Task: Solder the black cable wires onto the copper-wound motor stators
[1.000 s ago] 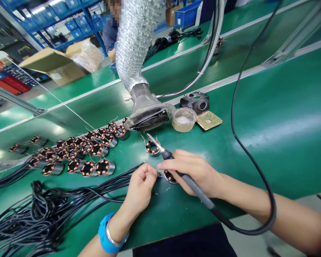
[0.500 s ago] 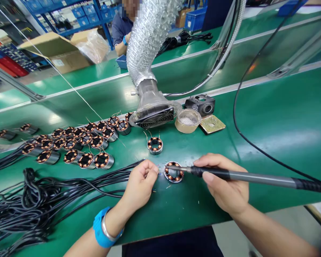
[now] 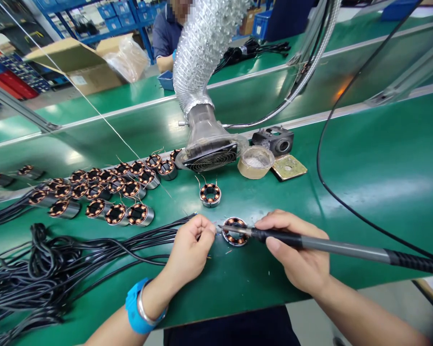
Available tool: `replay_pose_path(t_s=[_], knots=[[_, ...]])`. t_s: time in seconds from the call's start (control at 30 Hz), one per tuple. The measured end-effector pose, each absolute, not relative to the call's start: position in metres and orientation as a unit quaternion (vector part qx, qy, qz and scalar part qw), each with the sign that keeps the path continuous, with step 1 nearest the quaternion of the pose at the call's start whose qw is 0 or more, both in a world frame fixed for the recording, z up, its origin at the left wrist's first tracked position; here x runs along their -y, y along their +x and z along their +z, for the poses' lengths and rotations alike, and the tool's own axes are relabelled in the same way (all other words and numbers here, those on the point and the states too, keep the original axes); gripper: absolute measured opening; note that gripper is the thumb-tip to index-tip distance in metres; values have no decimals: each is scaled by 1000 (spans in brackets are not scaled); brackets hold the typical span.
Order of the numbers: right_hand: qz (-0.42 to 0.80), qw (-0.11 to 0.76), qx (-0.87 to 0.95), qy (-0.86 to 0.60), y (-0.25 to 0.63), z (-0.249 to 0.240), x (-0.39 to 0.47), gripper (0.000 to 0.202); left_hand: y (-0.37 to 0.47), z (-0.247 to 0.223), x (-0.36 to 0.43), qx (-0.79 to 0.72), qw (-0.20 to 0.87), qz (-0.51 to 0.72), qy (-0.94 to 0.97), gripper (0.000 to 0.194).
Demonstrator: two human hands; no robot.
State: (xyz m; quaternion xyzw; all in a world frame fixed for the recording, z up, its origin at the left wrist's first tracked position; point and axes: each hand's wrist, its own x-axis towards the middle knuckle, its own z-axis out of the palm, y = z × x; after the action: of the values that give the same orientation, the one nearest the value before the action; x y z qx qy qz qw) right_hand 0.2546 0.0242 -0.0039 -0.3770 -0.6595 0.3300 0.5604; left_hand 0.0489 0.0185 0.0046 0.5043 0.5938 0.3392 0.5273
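Observation:
My right hand point(image 3: 298, 254) is wrapped round a soldering iron point(image 3: 332, 246) like a pen. Its metal tip reaches left across a stator point(image 3: 235, 239) with copper windings, ending at the stator's left edge. My left hand point(image 3: 193, 245) is closed in a pinch just left of that tip; what lies between the fingers is too small to make out. Black cables point(image 3: 147, 235) run behind and under the left hand, some bared ends showing beside it. A second stator point(image 3: 210, 196), with wire leads standing up, sits a little farther back.
A fume extractor nozzle point(image 3: 212, 151) hangs above the bench. Beside it are a round tub point(image 3: 255, 163), a soldering sponge point(image 3: 289, 166) and a black holder point(image 3: 274, 140). Several stators point(image 3: 139, 215) stand at left, behind a cable heap point(image 3: 32, 274). Across the bench sits a person point(image 3: 164, 36).
The soldering iron and my right hand have shifted slightly left, bringing the tip to the stator's left edge beside my left fingers. My left hand has barely moved.

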Motion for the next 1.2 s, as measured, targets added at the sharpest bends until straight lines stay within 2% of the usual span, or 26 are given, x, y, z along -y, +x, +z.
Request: replay_pose_path(t_s=[0.23,0.67,1.2], knots=[[304,544,705,-339,250,4,-20,19,49,5,-19,-589,525,341,511,25],[244,593,718,-270,245,9,-16,36,48,4,-17,-586,520,334,525,25],[235,611,707,-266,251,5,-19,38,48,2,-17,-586,523,332,523,24]])
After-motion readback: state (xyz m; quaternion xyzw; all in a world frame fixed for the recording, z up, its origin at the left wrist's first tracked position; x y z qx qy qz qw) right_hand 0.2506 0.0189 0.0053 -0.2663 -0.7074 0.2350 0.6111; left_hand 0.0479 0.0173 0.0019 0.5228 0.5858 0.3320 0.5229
